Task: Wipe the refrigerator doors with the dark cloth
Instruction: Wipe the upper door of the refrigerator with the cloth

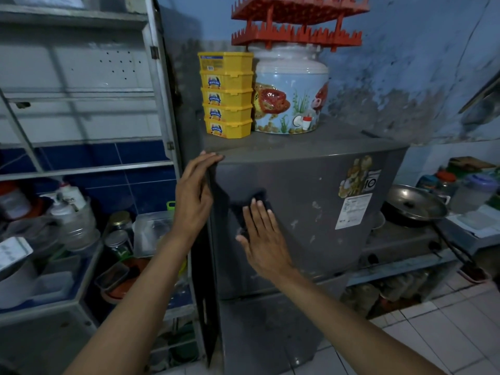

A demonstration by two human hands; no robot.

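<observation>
The grey refrigerator stands in front of me, with its upper door (305, 212) and lower door (270, 334) both closed. My right hand (263, 239) lies flat with straight fingers on the upper door's left part, pressing the dark cloth (243, 209) against it. The cloth shows above and left of my fingers; the rest is hidden under my palm. My left hand (193, 194) rests on the upper door's top left corner, fingers laid over the edge. Stickers (357, 190) cover the door's upper right part.
On the fridge top stand a stack of yellow tubs (227, 96), a painted jar (289, 90) and a red rack (297, 23). A metal shelf unit (81, 169) full of containers is at the left. A stove with a pan (414, 204) is at the right.
</observation>
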